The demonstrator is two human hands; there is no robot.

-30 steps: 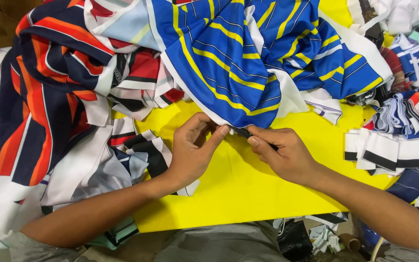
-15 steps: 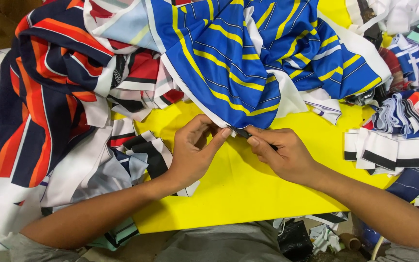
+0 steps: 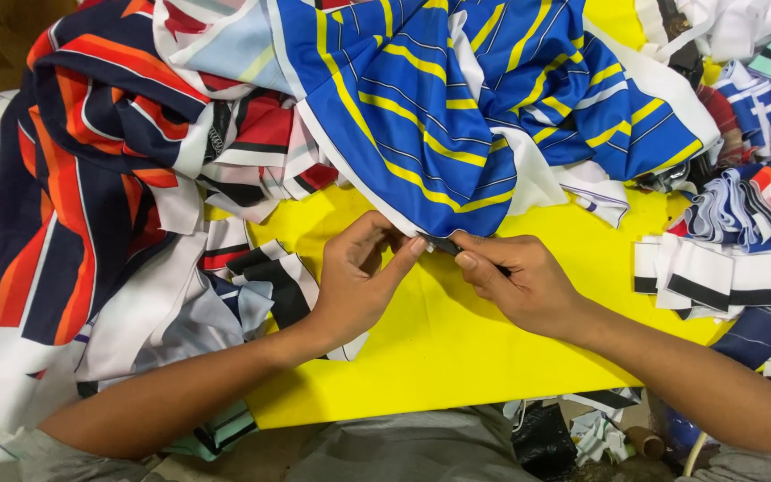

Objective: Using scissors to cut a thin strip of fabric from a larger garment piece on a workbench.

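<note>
Head view shows us a small dark strip of fabric (image 3: 443, 243) pinched between our two hands, just under the lower point of the blue cloth with yellow stripes (image 3: 457, 116) and above the yellow table (image 3: 439, 348). Our left hand (image 3: 359, 281) closes its thumb and fingers on the strip's left end; our right hand (image 3: 519, 281) clamps the other end between thumb and forefinger. Against the pictures of a second ago, almost nothing has shifted: both hands sit at the same spot, fingers in the same pinch, so we judge the work on the strip to be fine and slow. Left of us lies the navy, orange and white striped cloth (image 3: 55, 205); to the right, a stack of white and black bands (image 3: 716, 281).
</note>
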